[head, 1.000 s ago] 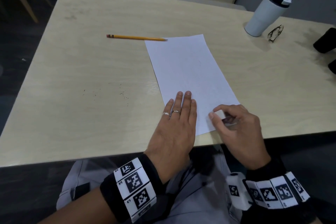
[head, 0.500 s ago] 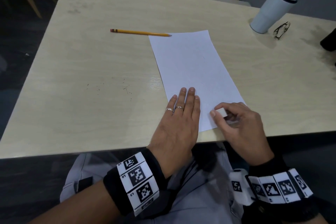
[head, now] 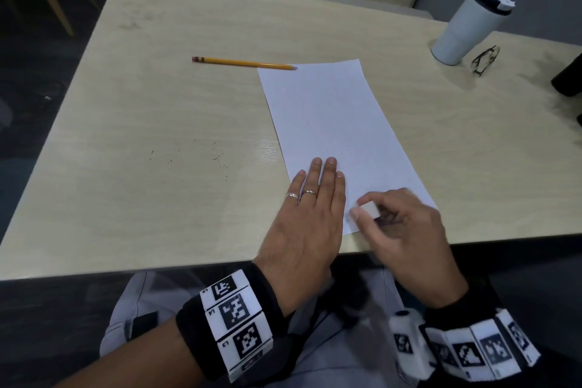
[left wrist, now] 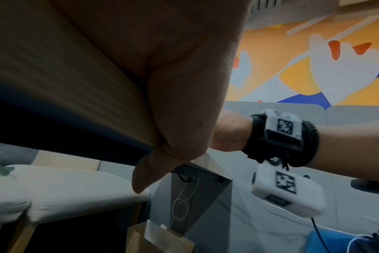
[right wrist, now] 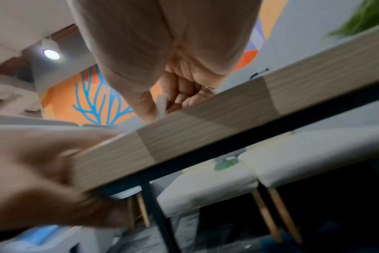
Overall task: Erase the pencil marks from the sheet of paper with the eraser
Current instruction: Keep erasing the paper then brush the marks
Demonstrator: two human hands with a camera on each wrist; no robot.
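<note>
A white sheet of paper (head: 333, 126) lies lengthwise on the pale wooden table (head: 157, 123), its near end at the table's front edge. My left hand (head: 310, 205) lies flat on the sheet's near left corner, fingers straight and together. My right hand (head: 400, 224) pinches a small white eraser (head: 369, 209) between thumb and fingers and holds it down on the sheet's near end, just right of the left hand. The right wrist view shows the eraser (right wrist: 161, 106) in the curled fingers above the table edge. Faint grey smudges show on the paper beside the eraser.
A yellow pencil (head: 244, 63) lies left of the sheet's far corner. A white tumbler (head: 469, 28) and folded glasses (head: 485, 59) stand at the far right, a dark object (head: 568, 79) at the right edge. Dark crumbs (head: 201, 157) dot the table at left.
My right hand has slid left along the sheet's near end with the eraser, closer to the left hand. The left hand has stayed flat on the paper.
</note>
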